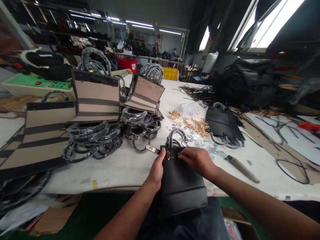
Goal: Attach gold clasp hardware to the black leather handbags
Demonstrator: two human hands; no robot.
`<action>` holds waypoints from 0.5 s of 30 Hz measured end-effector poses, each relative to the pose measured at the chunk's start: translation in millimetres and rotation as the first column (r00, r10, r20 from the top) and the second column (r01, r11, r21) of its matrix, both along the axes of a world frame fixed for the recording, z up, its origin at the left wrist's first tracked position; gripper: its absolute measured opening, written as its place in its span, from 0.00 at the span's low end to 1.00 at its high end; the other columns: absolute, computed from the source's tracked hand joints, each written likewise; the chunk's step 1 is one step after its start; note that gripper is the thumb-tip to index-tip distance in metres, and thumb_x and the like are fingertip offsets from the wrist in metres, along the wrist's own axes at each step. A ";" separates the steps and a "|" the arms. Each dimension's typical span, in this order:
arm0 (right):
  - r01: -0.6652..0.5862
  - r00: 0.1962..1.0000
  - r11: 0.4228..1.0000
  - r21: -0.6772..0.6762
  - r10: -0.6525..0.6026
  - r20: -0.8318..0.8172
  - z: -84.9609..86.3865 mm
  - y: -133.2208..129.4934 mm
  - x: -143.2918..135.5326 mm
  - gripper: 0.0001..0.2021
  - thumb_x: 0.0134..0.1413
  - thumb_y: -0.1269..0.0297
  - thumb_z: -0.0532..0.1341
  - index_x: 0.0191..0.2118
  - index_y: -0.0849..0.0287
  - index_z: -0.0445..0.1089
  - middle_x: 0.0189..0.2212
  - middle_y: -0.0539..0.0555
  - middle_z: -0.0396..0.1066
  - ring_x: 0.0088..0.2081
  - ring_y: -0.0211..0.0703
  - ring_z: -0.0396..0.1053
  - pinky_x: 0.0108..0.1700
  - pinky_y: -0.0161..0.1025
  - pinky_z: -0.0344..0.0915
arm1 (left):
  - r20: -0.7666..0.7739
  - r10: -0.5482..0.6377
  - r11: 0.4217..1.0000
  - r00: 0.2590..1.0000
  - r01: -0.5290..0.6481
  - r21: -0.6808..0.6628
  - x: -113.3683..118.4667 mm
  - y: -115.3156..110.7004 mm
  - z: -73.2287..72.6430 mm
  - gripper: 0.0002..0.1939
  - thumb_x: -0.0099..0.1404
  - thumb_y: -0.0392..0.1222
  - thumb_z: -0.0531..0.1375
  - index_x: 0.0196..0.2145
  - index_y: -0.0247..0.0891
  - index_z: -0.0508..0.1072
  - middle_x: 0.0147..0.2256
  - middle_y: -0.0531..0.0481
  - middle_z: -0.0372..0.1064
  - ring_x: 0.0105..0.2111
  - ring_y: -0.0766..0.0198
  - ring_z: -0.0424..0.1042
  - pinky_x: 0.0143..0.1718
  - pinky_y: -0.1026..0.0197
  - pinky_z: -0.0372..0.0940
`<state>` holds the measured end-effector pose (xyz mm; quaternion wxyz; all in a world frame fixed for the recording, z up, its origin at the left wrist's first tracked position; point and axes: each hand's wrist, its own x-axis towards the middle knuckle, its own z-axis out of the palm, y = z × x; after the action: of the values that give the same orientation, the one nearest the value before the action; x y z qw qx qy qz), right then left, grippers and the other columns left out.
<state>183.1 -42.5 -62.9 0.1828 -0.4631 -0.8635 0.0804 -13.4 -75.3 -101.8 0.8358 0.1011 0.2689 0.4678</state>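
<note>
A black handbag (183, 186) rests over my lap against the table edge, its plastic-wrapped handle (177, 133) pointing away from me. My left hand (157, 168) grips the bag's left upper edge, thumb on the front. Beside that thumb a gold-coloured metal fitting (168, 155) sits on the bag. A strap with a pale metal plate (150, 149) sticks out to the left. My right hand (197, 160) pinches at the bag's upper front, where a small gold-coloured piece (180, 154) shows at the fingertips.
Unfinished bag panels with wrapped handles (97, 90) are stacked at left. Gold-coloured hardware (200, 126) lies scattered beyond the bag, near another black bag (222, 121). A grey-handled tool (243, 169) lies at right. Black strips (197, 90) are piled farther back. People sit in the background.
</note>
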 end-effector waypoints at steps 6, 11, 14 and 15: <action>0.053 0.924 0.996 -0.073 -0.076 -0.374 -12.8 -15.6 -1.6 0.06 0.65 0.65 0.64 0.40 0.53 0.80 0.38 0.53 0.78 0.40 0.44 0.76 0.44 0.38 0.70 | 0.036 -0.048 0.999 0.998 0.047 0.024 -3.3 -6.7 4.0 0.33 0.68 0.63 0.60 0.58 0.33 0.74 0.44 0.36 0.81 0.50 0.39 0.78 0.57 0.40 0.70; 0.055 0.889 0.995 -0.083 -0.087 -0.450 -14.3 -24.0 -1.0 0.06 0.64 0.65 0.64 0.39 0.53 0.81 0.39 0.53 0.79 0.44 0.47 0.77 0.48 0.41 0.73 | -0.066 0.039 0.999 0.997 -0.037 0.037 0.7 -14.4 9.7 0.32 0.67 0.59 0.62 0.61 0.33 0.72 0.46 0.35 0.81 0.50 0.40 0.79 0.58 0.40 0.69; 0.056 0.929 0.995 -0.084 -0.083 -0.360 -8.0 -29.8 0.5 0.08 0.66 0.64 0.62 0.39 0.51 0.80 0.40 0.53 0.79 0.42 0.47 0.78 0.46 0.41 0.73 | -0.115 0.077 0.997 0.990 -0.074 0.031 3.0 -21.7 11.8 0.34 0.66 0.58 0.64 0.62 0.34 0.71 0.47 0.35 0.80 0.50 0.39 0.78 0.58 0.39 0.68; 0.053 0.943 0.995 -0.080 -0.076 -0.325 -6.6 -33.2 0.6 0.08 0.66 0.64 0.62 0.41 0.50 0.80 0.41 0.53 0.79 0.42 0.47 0.78 0.46 0.42 0.74 | -0.122 0.087 0.996 0.989 -0.085 0.021 2.7 -24.7 13.2 0.35 0.66 0.59 0.64 0.62 0.34 0.71 0.47 0.35 0.80 0.51 0.38 0.78 0.59 0.38 0.67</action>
<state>183.7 -75.8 -69.5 0.3101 -0.4773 -0.8022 0.1803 -10.7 -100.0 -88.6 0.7960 0.1247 0.3201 0.4984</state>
